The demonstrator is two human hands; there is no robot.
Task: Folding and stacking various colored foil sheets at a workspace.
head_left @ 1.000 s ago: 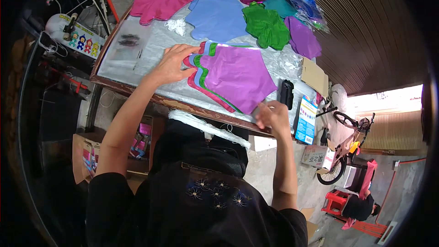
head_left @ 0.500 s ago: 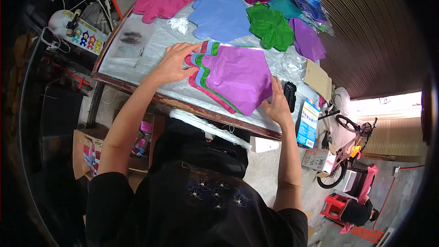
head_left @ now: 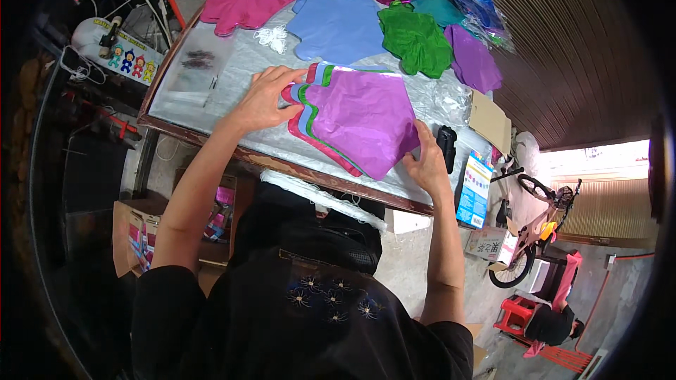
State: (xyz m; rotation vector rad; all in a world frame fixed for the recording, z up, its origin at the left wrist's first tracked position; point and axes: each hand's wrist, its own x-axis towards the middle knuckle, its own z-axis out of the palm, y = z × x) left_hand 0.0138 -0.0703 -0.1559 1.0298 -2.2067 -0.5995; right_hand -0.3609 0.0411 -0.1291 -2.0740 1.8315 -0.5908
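Observation:
A stack of flat, shiny foil sheets with scalloped edges lies on the table before me. Its top sheet is purple (head_left: 366, 119), and fanned edges of green, light blue and pink show beneath along the left side. My left hand (head_left: 266, 102) rests at that left edge, thumb spread from the fingers, fingertips touching the layered edges. On the right, my right hand (head_left: 428, 163) lies against the purple sheet's right edge, its fingers stretched out and the thumb apart. Neither hand lifts a sheet.
Farther back lie foil sheets in pink (head_left: 250, 0), light blue (head_left: 338, 24), green (head_left: 415, 39) and purple (head_left: 473, 58), beside white string (head_left: 271, 39). A black case (head_left: 446, 146) and blue package (head_left: 473, 193) sit at right. Another person (head_left: 551, 327) is at lower right.
My hands and the foil stack have barely moved. The right hand sits slightly closer over the purple sheet's edge, and the view has shifted a little.

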